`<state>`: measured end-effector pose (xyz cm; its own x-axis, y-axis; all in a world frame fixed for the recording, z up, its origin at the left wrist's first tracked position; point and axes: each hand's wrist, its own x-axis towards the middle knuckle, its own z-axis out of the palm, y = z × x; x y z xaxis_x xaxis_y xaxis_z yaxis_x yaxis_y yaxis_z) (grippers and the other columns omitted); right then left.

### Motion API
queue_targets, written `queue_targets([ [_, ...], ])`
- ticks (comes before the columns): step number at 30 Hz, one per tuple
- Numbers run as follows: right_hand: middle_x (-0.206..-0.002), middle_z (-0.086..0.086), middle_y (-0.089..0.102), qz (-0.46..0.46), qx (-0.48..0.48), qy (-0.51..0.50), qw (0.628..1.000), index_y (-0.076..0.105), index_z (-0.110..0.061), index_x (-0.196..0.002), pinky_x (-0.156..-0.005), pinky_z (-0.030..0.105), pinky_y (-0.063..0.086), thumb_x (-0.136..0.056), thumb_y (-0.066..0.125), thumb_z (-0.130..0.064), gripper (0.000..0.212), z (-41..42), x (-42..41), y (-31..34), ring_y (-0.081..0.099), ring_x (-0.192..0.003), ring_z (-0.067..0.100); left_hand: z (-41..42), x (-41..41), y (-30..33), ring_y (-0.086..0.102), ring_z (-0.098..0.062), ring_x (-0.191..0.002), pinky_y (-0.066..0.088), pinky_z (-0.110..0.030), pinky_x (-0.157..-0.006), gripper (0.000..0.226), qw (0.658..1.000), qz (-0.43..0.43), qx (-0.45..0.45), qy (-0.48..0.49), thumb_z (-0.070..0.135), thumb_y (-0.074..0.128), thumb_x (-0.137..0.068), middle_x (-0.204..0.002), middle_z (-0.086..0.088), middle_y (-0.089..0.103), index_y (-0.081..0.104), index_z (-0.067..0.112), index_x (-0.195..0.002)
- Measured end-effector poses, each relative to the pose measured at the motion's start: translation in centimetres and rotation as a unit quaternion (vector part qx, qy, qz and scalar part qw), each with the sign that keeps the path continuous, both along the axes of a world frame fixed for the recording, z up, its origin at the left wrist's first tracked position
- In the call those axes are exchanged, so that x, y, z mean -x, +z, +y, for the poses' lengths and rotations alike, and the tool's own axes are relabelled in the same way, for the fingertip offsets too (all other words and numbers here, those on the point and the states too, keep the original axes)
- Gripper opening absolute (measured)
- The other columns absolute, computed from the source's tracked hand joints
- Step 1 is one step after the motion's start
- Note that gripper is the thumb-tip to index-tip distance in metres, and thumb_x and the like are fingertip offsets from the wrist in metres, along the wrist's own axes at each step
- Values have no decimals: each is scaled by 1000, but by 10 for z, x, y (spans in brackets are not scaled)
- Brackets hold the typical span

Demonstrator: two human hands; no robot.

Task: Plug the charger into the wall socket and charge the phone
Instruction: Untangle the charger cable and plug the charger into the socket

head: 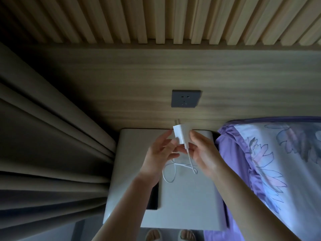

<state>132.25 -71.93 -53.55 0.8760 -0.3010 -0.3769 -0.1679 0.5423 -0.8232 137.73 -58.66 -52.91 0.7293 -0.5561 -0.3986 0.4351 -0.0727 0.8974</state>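
Note:
A white charger (181,133) with two metal prongs pointing up is held above the bedside table, a short way below the grey wall socket (185,98) on the wooden wall panel. My right hand (202,152) grips the charger's body from the right. My left hand (162,153) touches its left side with fingers partly spread. A white cable (175,168) hangs from the charger's base and loops on the tabletop. A dark flat phone (153,197) lies on the table, mostly hidden under my left forearm.
The grey bedside table (191,197) stands against the wall panel. Heavy grey curtains (52,153) hang at the left. A bed with purple floral bedding (278,162) is at the right. My feet in slippers (171,235) show at the bottom.

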Motion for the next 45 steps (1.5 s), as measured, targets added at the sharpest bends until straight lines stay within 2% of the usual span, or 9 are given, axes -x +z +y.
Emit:
queue_targets([
  [4,-96,12,71,22,29,-25,999,59,0,-116,-72,38,56,-96,46,-31,39,-1,-5,0,70,-84,24,-18,-7,10,69,-32,-93,54,-47,-89,28,998,-51,-33,9,18,61,-89,-103,-21,71,65,11,-116],
  [7,-91,0,69,46,144,6,989,72,-31,-93,-75,27,51,-84,57,-50,25,-3,-10,2,65,-86,14,-27,-10,12,67,-14,-90,51,-34,-82,20,997,-56,-41,34,27,61,-89,-97,-5,73,70,22,-106],
  [9,-84,-5,67,64,177,-11,982,73,-40,-81,-77,27,46,-84,58,-45,17,-6,-16,5,62,-84,11,-30,-12,11,65,-13,-99,48,-33,-87,23,999,-21,-33,28,35,58,-90,-106,-1,71,67,28,-110],
  [12,-73,-7,72,70,147,-49,985,76,-28,-76,-72,28,47,-87,60,-32,20,-13,-28,10,64,-76,13,-36,-15,12,61,-21,-110,49,-38,-92,31,999,43,15,-17,36,47,-96,-118,-4,66,57,30,-125],
  [18,-73,3,65,131,134,-97,977,67,-17,-72,-63,27,43,-87,61,-33,23,-26,-52,17,57,-65,15,-47,-19,4,72,-19,-78,58,-31,-77,30,996,74,47,-9,18,54,-93,-97,-4,70,46,30,-120],
  [21,-74,0,64,155,124,-97,975,65,-19,-74,-62,23,39,-87,61,-34,21,-29,-60,17,57,-66,11,-46,-15,-4,69,-18,-73,58,-26,-71,12,998,64,7,2,13,53,-93,-83,-6,72,60,18,-101],
  [24,-74,-1,64,173,130,-87,972,64,-20,-75,-62,23,37,-88,60,-35,21,-30,-64,14,57,-67,10,-42,-12,-11,68,-18,-69,57,-26,-70,15,997,69,-12,9,12,55,-92,-74,-5,72,69,14,-86],
  [40,-61,-4,61,147,122,-143,971,63,-19,-68,-65,21,41,-87,62,-33,24,-24,-74,3,54,-60,10,-38,-19,-20,71,-18,-66,57,-24,-61,19,997,76,-11,18,15,59,-90,-68,-2,74,72,18,-77],
  [45,-74,2,64,150,105,-141,973,64,-18,-73,-67,20,44,-86,63,-35,22,-25,-72,5,60,-65,12,-25,-11,-28,70,-12,-71,57,-21,-71,18,996,77,-10,-37,19,56,-92,-70,0,74,70,15,-82],
])
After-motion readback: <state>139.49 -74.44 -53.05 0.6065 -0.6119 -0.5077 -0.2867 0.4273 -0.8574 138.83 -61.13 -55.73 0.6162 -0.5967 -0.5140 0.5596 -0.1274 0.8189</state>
